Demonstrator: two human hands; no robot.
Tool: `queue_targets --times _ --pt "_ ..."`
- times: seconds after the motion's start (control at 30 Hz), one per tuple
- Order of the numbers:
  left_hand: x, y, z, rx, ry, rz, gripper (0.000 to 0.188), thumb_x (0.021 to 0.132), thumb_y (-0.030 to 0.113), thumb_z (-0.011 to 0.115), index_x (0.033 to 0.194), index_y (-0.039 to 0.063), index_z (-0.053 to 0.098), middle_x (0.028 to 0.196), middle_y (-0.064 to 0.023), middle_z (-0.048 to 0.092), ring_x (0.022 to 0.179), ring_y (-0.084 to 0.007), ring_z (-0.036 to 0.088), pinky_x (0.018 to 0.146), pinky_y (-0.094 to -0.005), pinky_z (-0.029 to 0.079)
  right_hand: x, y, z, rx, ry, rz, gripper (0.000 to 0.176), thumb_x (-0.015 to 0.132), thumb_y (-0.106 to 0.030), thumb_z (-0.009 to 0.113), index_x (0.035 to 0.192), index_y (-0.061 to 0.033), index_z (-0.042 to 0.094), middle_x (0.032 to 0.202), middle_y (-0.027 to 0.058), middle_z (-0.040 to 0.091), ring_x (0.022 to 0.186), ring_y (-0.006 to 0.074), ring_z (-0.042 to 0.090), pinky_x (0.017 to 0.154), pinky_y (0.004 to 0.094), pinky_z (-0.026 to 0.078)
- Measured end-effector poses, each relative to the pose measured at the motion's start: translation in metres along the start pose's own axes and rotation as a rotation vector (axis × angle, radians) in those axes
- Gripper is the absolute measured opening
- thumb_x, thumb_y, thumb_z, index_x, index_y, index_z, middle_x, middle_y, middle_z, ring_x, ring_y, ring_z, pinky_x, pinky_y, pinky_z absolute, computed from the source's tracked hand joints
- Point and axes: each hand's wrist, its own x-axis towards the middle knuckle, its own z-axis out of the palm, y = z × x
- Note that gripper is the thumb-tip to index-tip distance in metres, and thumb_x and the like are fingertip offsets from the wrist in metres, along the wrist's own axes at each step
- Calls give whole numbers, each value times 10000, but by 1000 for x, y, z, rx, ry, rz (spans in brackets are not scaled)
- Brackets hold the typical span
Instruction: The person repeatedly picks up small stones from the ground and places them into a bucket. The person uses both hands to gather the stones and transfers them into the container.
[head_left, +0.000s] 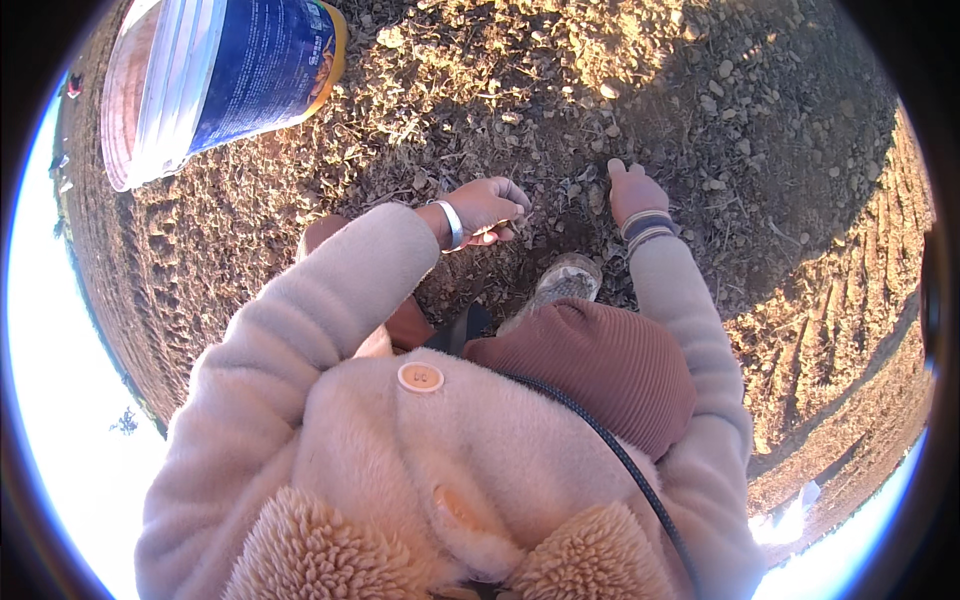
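Observation:
My left hand (487, 210), with a silver bangle (452, 225) at its wrist, is curled just above the soil. Between its fingers and palm sits a small brown thing (506, 226), too small to name. To its right, my right hand (639, 196) reaches down with its back toward me and two fingertips pointing at the ground. Its palm and thumb are hidden, so whether it holds anything is unclear. Dark bands (649, 225) circle that wrist. Under both hands lies dry soil (555, 180) strewn with withered leaves, stems and small pale lumps.
A blue plastic bucket (262, 67) with a translucent rim and a yellow base edge lies or leans at upper left; it bears writing. My dirty shoe (574, 277) and bent knee (592, 367) are close below my hands. White material (787, 517) lies at far lower right.

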Motion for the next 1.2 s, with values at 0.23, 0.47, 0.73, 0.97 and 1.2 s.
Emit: queue_targets --times 0.23,0.47,0.73,0.97,1.2 --pt "8 0 2 -99 -78 18 330 913 405 422 929 106 559 656 3 540 488 -85 503 359 -188 354 -13 5 -23 406 122 134 177 856 -241 514 945 -96 564 913 162 602 812 328 606 695 407 485" --pt "23 3 9 -663 -214 48 361 930 407 357 992 121 569 876 -51 583 789 -175 586 695 -358 518 -44 -59 -101 558 90 -440 218 812 -198 565 980 -60 565 904 140 608 923 309 564 749 388 466" --pt "13 7 -19 -1040 -662 293 306 881 335 463 1016 78 560 1053 -142 569 936 -320 581 746 -493 522 -30 -71 -124 571 254 -316 293 804 -193 566 1056 -42 561 966 149 596 918 315 565 785 375 462" --pt "-12 5 -45 -998 -669 312 315 866 208 505 1152 81 468 1124 -143 513 910 -289 592 612 -332 571 96 -17 -70 -21 136 21 265 836 -203 521 1094 -143 531 1072 192 535 945 340 562 815 405 466" --pt "-13 -9 -60 -1082 -663 201 358 871 167 486 1217 96 427 1146 -122 475 897 -262 553 577 -282 559 111 -33 -62 171 199 -130 211 813 -200 496 996 -115 559 955 182 579 903 359 564 774 431 461"
